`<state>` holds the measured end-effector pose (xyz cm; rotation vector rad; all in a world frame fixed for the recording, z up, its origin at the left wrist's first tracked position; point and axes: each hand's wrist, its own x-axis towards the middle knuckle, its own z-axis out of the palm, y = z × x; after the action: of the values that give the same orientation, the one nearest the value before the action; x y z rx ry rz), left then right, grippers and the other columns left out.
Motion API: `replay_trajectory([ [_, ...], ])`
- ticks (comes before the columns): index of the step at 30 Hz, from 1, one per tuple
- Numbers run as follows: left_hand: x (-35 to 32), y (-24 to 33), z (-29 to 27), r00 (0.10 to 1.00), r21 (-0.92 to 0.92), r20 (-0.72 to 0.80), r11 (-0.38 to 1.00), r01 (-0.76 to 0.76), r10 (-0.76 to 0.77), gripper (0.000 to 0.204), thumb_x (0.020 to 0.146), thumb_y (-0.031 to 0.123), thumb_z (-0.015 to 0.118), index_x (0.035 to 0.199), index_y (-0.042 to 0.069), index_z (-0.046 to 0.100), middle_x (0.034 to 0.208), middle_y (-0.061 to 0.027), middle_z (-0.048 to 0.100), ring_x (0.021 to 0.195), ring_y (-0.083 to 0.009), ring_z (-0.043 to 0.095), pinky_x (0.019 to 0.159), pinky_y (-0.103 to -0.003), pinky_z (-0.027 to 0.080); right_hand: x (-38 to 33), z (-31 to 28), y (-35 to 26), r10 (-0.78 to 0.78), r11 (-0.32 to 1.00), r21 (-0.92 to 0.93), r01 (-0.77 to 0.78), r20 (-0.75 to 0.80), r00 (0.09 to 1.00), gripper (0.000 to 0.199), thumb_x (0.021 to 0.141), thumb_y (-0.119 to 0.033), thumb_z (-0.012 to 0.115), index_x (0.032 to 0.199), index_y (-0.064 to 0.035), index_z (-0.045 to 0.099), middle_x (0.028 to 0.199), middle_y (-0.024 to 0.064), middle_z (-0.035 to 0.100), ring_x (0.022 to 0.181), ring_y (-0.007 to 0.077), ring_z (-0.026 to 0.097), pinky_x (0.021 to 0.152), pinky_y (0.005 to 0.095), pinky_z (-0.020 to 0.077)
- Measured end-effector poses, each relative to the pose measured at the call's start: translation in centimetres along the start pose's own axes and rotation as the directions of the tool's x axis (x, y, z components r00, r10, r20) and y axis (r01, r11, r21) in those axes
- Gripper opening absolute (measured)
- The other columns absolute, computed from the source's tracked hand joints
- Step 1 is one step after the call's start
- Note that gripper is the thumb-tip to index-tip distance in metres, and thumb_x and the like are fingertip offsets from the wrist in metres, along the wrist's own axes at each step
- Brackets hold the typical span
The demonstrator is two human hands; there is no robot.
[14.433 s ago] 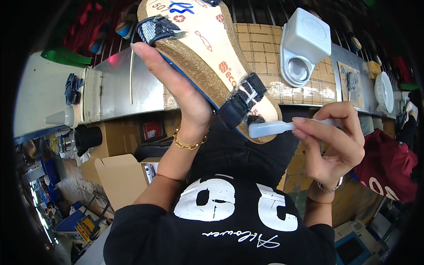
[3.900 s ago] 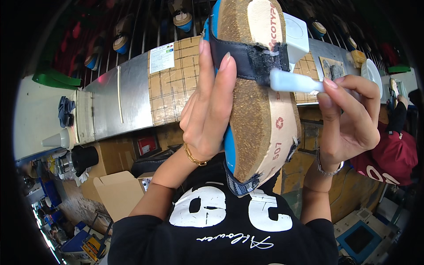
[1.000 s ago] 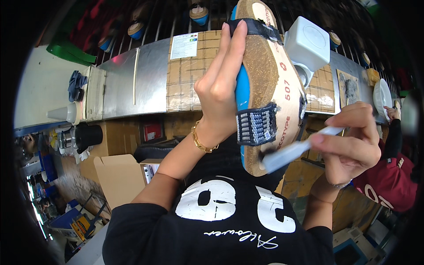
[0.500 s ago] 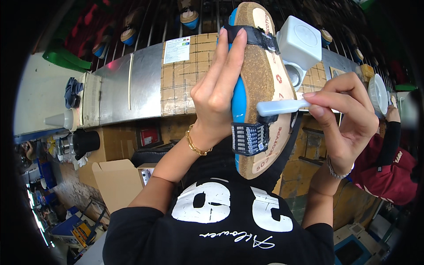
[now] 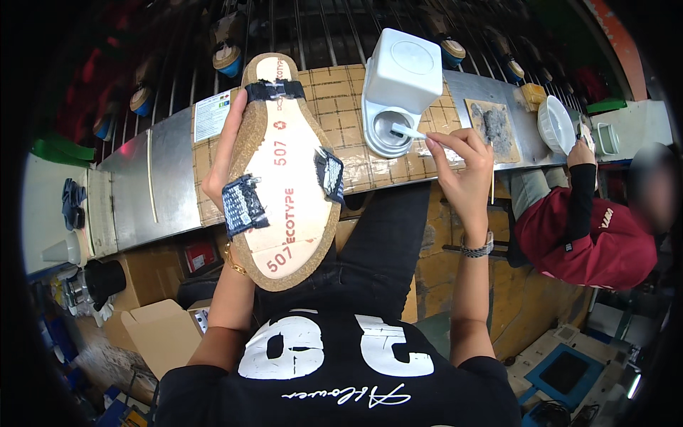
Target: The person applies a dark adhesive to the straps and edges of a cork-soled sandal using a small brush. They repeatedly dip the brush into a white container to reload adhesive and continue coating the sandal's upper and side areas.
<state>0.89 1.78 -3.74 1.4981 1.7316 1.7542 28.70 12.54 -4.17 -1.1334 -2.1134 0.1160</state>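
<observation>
My left hand [image 5: 219, 174] grips a sandal [image 5: 302, 167] from behind by its left side, so most of the fingers are hidden. The sandal's underside faces me: a cork rim, a pale insole board with red print, and dark strap ends folded over the edges at top and sides. In my right hand [image 5: 466, 167], a small pale-handled brush [image 5: 413, 133] is pinched between thumb and fingers. The brush tip is down in the round cup at the foot of a white square-bodied dispenser [image 5: 405, 71]; the cup's contents are hard to make out.
Cardboard [image 5: 334, 92] covers part of the metal bench [image 5: 174, 171]. Right of the dispenser lie a grey-smeared board [image 5: 491, 128], a yellow block and a white bowl [image 5: 558, 124]. A co-worker in a maroon top [image 5: 597, 235] sits at right. Shoes on blue lasts [image 5: 228, 62] stand on the rack behind.
The brush has gone from the sandal's edge to the dispenser's cup. My left hand has shifted the sandal left and turned its underside more fully toward me.
</observation>
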Motion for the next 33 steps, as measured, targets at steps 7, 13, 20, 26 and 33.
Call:
replay_trajectory([
  [7,0.6,-0.8,0.3,0.988,0.130,-0.065,0.982,-0.133,0.142,0.066,0.091,0.013,0.072,0.149,-0.003,0.044,0.137,-0.0167,0.061,0.118,-0.0179,0.064,0.101,-0.031,0.052,-0.2,0.1,0.2,0.231,0.932,0.227,-0.282,0.229,0.946,0.013,0.091,-0.016,0.072,0.095,-0.0044,0.076,0.080,-0.0014,0.064,0.070,0.0102,0.054,0.066,0.0283,0.0348],
  [13,1.2,-2.6,0.7,0.936,0.392,-0.125,0.883,-0.259,0.330,0.065,0.080,0.016,0.080,0.140,0.002,0.058,0.130,-0.0146,0.068,0.104,-0.0187,0.072,0.088,-0.030,0.058,0.9,-3.3,-5.7,0.139,0.760,0.570,-0.311,0.324,0.936,0.013,0.088,-0.005,0.075,0.099,0.0005,0.076,0.088,0.0037,0.066,0.081,0.0096,0.058,0.074,0.0229,0.0447],
  [20,2.0,-0.6,1.4,0.917,0.347,-0.143,0.886,-0.307,0.374,0.073,0.073,0.012,0.083,0.139,-0.001,0.057,0.128,-0.0239,0.065,0.109,-0.0292,0.070,0.086,-0.034,0.058,-1.0,-4.1,-12.7,0.044,0.842,0.533,-0.081,0.082,0.996,0.032,0.065,0.000,0.085,0.094,-0.0124,0.082,0.088,0.0031,0.065,0.079,0.0149,0.055,0.070,0.0261,0.0398],
  [26,1.9,-0.7,1.6,0.897,0.393,-0.168,0.862,-0.320,0.410,0.074,0.073,0.014,0.082,0.141,0.001,0.056,0.128,-0.0385,0.058,0.110,-0.0417,0.067,0.078,-0.037,0.058,-1.5,-4.3,-14.4,-0.140,0.974,0.150,0.168,-0.176,0.974,0.042,0.057,-0.004,0.086,0.094,-0.0221,0.083,0.090,0.0004,0.062,0.074,0.0147,0.053,0.072,0.0292,0.0354],
  [33,1.8,-0.4,1.5,0.948,0.281,-0.150,0.931,-0.231,0.281,0.072,0.073,0.005,0.079,0.141,0.001,0.056,0.126,-0.0309,0.063,0.124,-0.0396,0.060,0.090,-0.038,0.056,-0.8,-3.6,-15.0,0.104,0.904,0.427,-0.031,-0.149,0.983,0.038,0.057,-0.005,0.086,0.090,-0.0231,0.083,0.090,0.0012,0.061,0.076,0.0150,0.054,0.065,0.0281,0.0408],
])
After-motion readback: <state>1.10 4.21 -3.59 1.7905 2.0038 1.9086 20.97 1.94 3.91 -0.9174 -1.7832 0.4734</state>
